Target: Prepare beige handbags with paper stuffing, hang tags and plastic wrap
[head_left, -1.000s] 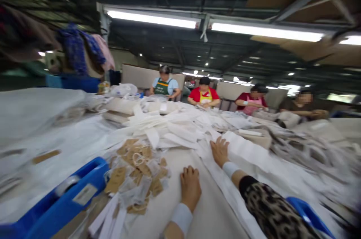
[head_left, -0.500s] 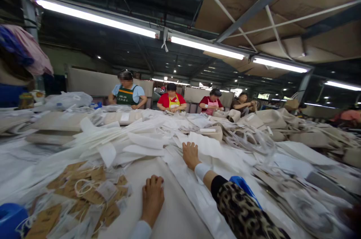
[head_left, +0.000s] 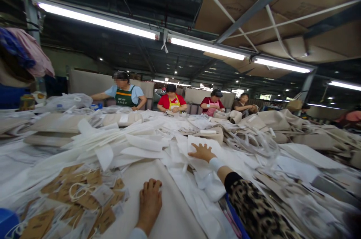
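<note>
My left hand (head_left: pixel 150 204) rests on a smooth beige sheet of material (head_left: pixel 175 209) at the lower middle. Its fingers are curled in, and whatever may be in them is hidden. Farther forward and to the right, my right hand (head_left: pixel 203 152) lies with fingers spread over thin white sheets (head_left: pixel 194 144), palm down and gripping nothing. To the left of my left hand is a heap of brown card tags (head_left: pixel 87 194) with white strings and small clear bags.
A blue container (head_left: pixel 8 222) stands at the lower left edge. Another blue object (head_left: pixel 235 218) is partly under my right sleeve. White strips (head_left: pixel 113 137) and beige bag-like pieces (head_left: pixel 270 118) pile up beyond. Several co-workers sit across the table (head_left: pixel 126 94).
My right hand has moved a little to the right, and its bent fingers have spread over the white sheets. My left hand has barely moved. The co-worker at left has stretched an arm sideways.
</note>
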Demonstrator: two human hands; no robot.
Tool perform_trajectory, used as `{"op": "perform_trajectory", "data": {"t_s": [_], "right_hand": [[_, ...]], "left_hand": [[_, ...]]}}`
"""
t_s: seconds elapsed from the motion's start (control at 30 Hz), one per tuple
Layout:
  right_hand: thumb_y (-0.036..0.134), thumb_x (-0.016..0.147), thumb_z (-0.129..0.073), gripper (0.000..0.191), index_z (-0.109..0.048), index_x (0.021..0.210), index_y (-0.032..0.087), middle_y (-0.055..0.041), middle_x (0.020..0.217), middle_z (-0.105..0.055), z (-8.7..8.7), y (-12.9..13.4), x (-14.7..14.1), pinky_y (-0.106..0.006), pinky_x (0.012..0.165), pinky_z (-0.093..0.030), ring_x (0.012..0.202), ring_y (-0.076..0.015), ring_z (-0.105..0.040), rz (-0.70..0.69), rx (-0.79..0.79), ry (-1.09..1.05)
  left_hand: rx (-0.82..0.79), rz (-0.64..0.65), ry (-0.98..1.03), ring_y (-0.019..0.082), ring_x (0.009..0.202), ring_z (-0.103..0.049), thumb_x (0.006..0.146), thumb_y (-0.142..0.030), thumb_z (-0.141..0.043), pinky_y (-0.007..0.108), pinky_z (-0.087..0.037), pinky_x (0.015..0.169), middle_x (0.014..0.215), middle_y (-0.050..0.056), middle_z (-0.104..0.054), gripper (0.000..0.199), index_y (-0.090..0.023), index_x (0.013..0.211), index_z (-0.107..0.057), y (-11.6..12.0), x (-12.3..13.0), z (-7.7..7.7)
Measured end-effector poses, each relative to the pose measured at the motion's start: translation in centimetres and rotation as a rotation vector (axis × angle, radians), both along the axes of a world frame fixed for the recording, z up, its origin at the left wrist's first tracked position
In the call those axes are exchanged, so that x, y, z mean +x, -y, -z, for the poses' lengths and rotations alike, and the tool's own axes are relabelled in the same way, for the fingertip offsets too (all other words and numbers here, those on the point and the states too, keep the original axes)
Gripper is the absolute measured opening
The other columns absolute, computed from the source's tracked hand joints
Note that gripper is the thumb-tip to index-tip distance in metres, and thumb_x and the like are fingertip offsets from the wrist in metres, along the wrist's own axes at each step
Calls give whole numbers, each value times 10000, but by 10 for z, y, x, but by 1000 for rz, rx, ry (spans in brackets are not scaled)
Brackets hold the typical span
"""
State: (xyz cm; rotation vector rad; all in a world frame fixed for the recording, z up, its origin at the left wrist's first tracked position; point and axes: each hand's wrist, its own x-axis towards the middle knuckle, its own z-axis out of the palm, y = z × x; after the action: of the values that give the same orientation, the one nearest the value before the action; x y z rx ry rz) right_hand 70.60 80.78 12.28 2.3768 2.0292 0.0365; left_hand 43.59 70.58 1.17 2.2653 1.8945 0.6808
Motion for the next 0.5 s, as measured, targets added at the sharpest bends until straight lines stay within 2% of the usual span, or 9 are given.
{"op": "perform_trajectory", "data": {"t_s": [0.17,0.23,0.3,0.37,0.43,0.5], "right_hand": [[818,683,-512,952,-255,1491,384,-149,1506,-340,11,17,33,-600,967,-312,1336,-447,-325,27,-156,-25],[749,574,-687,1080,-236,1492,402,-144,1529,-303,16,24,43,-580,967,-332,1332,-455,-333,27,-197,-18],[645,556,-766,1106,-227,1493,410,-138,1534,-295,21,29,50,-563,969,-344,1332,-451,-339,31,-188,0],[599,714,-672,915,-235,1493,397,-140,1496,-354,24,34,54,-551,960,-357,1322,-426,-368,47,-121,28],[532,884,-483,652,-272,1483,384,-145,1416,-451,24,39,58,-532,930,-384,1274,-390,-444,70,-43,61],[437,953,-371,505,-353,1452,361,-155,1292,-559,21,47,63,-503,880,-419,1164,-353,-553,98,14,97]], "left_hand": [[-9,-4,3,223,1134,-450,876,-127,-403,329,-330,905,1184,49,-559,328,-250,1104,-603,0,0,1],[-9,-1,4,223,1127,-449,876,-129,-408,327,-331,901,1179,51,-556,322,-248,1106,-601,-1,1,3],[1,3,12,223,1117,-448,872,-126,-418,325,-331,894,1165,49,-557,315,-245,1098,-603,-1,1,4],[17,8,32,223,1100,-451,863,-120,-426,325,-331,885,1144,46,-561,308,-243,1079,-608,-2,0,5],[33,17,56,225,1088,-453,856,-116,-430,329,-331,879,1129,46,-562,302,-239,1063,-612,-3,0,6],[40,18,78,228,1083,-452,847,-111,-432,334,-330,880,1124,47,-560,304,-236,1059,-612,-3,-1,7]]}}
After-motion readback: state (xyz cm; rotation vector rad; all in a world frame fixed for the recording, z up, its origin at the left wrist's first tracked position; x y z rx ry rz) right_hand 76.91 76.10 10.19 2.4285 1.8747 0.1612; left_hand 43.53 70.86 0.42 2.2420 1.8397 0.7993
